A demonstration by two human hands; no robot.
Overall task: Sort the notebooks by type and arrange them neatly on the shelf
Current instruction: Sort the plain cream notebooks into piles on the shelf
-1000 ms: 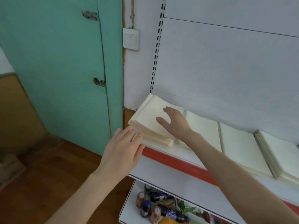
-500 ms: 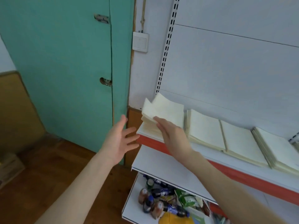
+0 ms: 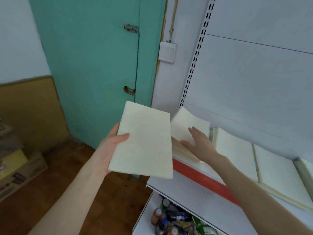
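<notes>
The left hand now grips 1 notebook, lifted off the stack at its 3 o'clock on the shelf; the right hand rests flat there, fingers spread. Sorting looks underway.

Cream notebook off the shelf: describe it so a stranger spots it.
Find the teal door left of the white shelf. In front of it, the left hand grips a plain cream notebook. Unlike the shelved cream stacks, it hangs in the air.
</notes>
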